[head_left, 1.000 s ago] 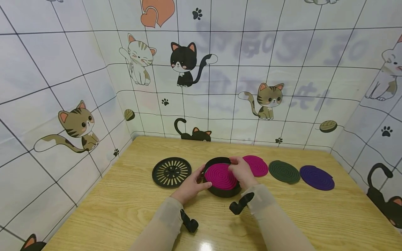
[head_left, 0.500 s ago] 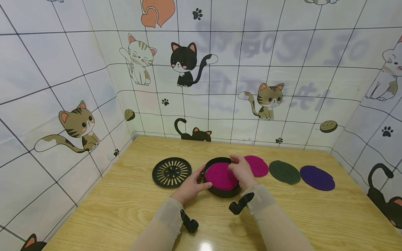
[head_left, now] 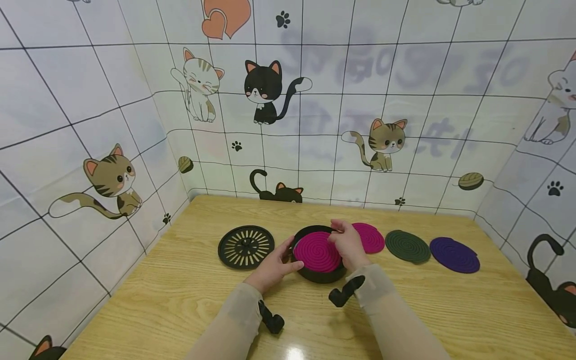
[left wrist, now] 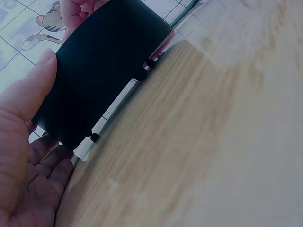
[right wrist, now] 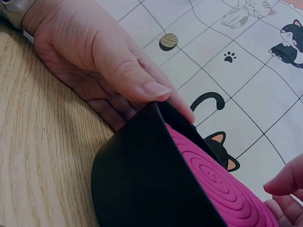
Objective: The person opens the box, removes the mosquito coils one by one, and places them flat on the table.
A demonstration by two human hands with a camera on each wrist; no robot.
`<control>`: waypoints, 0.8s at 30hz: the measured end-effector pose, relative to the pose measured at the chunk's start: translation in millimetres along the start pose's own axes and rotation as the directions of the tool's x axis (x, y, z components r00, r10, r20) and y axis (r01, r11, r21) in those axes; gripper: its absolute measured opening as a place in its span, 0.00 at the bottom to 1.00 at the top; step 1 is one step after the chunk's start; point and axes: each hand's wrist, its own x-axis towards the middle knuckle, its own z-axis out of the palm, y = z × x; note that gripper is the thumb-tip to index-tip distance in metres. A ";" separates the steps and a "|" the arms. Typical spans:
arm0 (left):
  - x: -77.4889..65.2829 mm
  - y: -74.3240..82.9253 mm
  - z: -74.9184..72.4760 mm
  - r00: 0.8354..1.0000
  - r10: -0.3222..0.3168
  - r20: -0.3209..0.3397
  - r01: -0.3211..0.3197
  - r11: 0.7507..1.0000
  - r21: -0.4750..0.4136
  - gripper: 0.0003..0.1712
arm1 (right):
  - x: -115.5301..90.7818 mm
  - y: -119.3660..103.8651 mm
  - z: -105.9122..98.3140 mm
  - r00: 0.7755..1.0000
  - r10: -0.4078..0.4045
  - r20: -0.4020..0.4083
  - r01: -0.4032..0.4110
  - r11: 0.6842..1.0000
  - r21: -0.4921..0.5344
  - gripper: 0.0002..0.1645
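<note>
In the head view a pink mosquito coil lies within the rim of a round black mosquito coil holder. My left hand grips the holder's left side, its thumb on the near wall and fingers round the left. The left wrist view shows the holder's dark side wall and small feet close to the tabletop. At the coil's far right edge, my right hand pinches it with curled fingers. Those fingertips show at the coil's edge in the right wrist view.
A slotted black lid lies left of the holder. To the right, another pink coil, a green coil and a purple coil lie in a row. Cat-printed walls bound the wooden table.
The pink coil has shifted slightly toward the holder's far side. My right fingers have risen a little with it. My left hand and the holder have stayed in place.
</note>
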 end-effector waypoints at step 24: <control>2.0 -3.4 -0.2 1.000 0.010 0.004 -0.010 1.000 -0.007 0.52 | -1.1 0.3 -3.2 0.994 0.095 0.053 -0.103 0.979 0.175 0.31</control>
